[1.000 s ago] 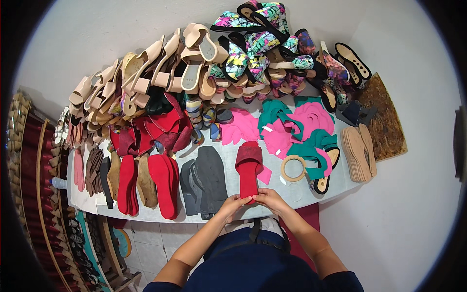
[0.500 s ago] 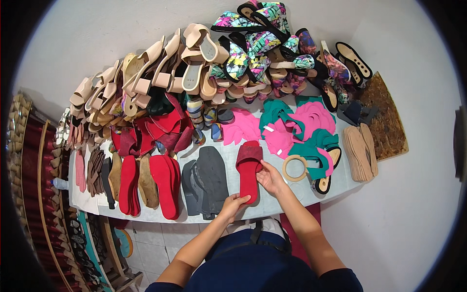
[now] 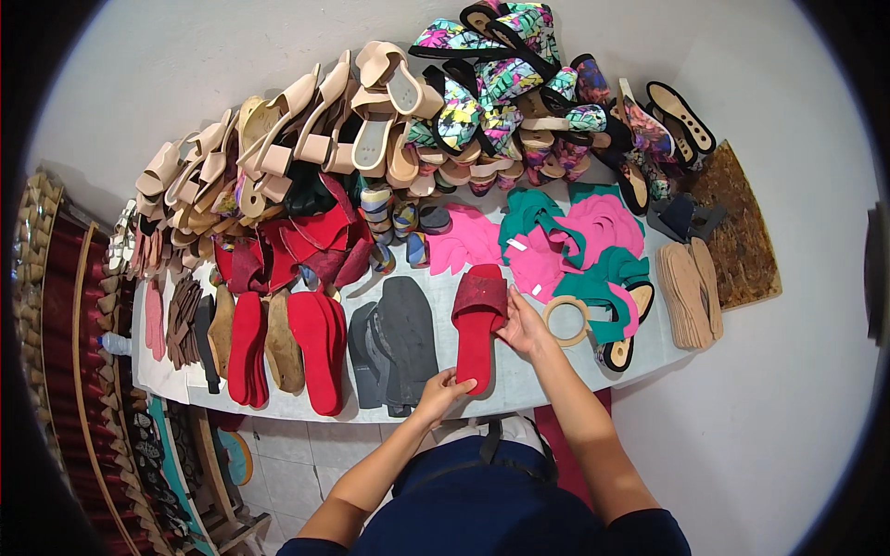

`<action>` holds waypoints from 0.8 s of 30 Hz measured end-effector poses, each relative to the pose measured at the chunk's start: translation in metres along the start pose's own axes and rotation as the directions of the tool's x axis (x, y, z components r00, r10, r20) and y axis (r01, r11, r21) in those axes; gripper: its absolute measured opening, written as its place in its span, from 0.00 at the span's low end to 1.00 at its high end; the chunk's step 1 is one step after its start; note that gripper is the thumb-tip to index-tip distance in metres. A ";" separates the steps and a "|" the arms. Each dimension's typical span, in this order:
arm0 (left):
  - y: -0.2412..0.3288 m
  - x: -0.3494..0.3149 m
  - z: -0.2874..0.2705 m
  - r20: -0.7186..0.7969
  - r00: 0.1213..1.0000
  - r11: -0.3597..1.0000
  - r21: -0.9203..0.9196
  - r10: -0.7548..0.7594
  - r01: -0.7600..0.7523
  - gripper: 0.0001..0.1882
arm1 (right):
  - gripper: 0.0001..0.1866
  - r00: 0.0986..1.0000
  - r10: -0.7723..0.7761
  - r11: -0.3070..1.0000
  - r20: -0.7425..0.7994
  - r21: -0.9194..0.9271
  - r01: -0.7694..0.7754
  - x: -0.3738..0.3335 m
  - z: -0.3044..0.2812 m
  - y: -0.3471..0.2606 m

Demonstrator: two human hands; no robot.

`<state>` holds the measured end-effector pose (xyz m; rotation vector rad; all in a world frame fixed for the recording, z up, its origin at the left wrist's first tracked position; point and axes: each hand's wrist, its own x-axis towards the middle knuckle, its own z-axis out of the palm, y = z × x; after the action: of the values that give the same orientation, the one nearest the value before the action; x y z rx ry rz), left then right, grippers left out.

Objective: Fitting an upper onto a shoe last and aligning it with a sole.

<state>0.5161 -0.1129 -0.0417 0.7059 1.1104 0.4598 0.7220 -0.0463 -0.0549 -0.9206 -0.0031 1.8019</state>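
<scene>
A red slide sandal (image 3: 477, 338) with a wide darker red strap is held in both my hands above the front of the table, toe end pointing away from me. My left hand (image 3: 447, 394) pinches its heel end, thumb on top of the sole. At the strap's right side, my right hand (image 3: 521, 324) grips the edge, its fingertips partly hidden behind the sandal. Just left lie dark grey soles (image 3: 406, 338), and beyond them red soles (image 3: 317, 352). A roll of tan tape (image 3: 566, 321) is right of my right hand.
Pink fabric pieces (image 3: 464, 239) and green ones (image 3: 607, 278) lie past the sandal. Beige heeled sandals (image 3: 371, 148) and colourful patterned sandals (image 3: 505, 79) pile up against the wall. Tan insoles (image 3: 686, 296) are stacked at the right, beside a worn brown board (image 3: 737, 222).
The sandal has tilted slightly and shifted a little in my hands. My right hand has moved slightly up along the strap's side. The whole view has shifted a bit.
</scene>
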 end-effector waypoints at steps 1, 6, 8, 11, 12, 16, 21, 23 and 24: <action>0.001 0.001 -0.001 0.013 0.999 0.999 0.026 0.041 -0.041 0.26 | 0.22 1.000 -0.005 1.000 -0.013 -0.004 0.005 0.001 0.001 -0.004; 0.007 0.000 -0.005 0.066 0.989 0.986 0.086 0.136 -0.141 0.26 | 0.15 0.997 -0.071 0.990 -0.004 -0.119 0.070 0.010 0.016 -0.024; 0.011 -0.004 -0.004 0.095 0.986 0.987 0.079 0.133 -0.141 0.26 | 0.13 0.991 -0.132 0.982 0.029 -0.132 0.134 0.014 0.022 -0.032; 0.011 -0.009 -0.002 0.109 0.982 0.984 0.077 0.153 -0.161 0.26 | 0.13 0.968 -0.249 0.934 0.037 -0.257 0.250 0.018 0.025 -0.047; 0.011 -0.011 0.000 0.104 0.981 0.983 0.072 0.161 -0.169 0.26 | 0.13 0.968 -0.247 0.932 0.045 -0.264 0.250 0.019 0.026 -0.047; 0.017 -0.020 0.012 0.072 0.990 0.992 -0.046 0.117 -0.114 0.26 | 0.09 0.959 -0.280 0.897 0.040 -0.344 0.276 0.027 0.041 -0.051; 0.019 -0.037 0.001 -0.006 0.979 0.949 -0.242 0.206 -0.201 0.26 | 0.08 0.975 -0.198 0.860 0.100 -0.460 0.222 0.038 0.094 -0.045; 0.027 -0.049 -0.006 -0.083 0.979 0.951 -0.236 0.186 -0.200 0.25 | 0.08 0.982 -0.124 0.843 0.141 -0.507 0.179 0.047 0.116 -0.037; 0.027 -0.053 -0.012 -0.107 0.974 0.941 -0.255 0.199 -0.220 0.25 | 0.08 0.982 -0.101 0.833 0.160 -0.526 0.172 0.052 0.128 -0.031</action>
<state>0.4849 -0.1260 0.0088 0.5739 1.0274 0.8106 0.6644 0.0608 0.0176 -1.1601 -0.6755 1.7462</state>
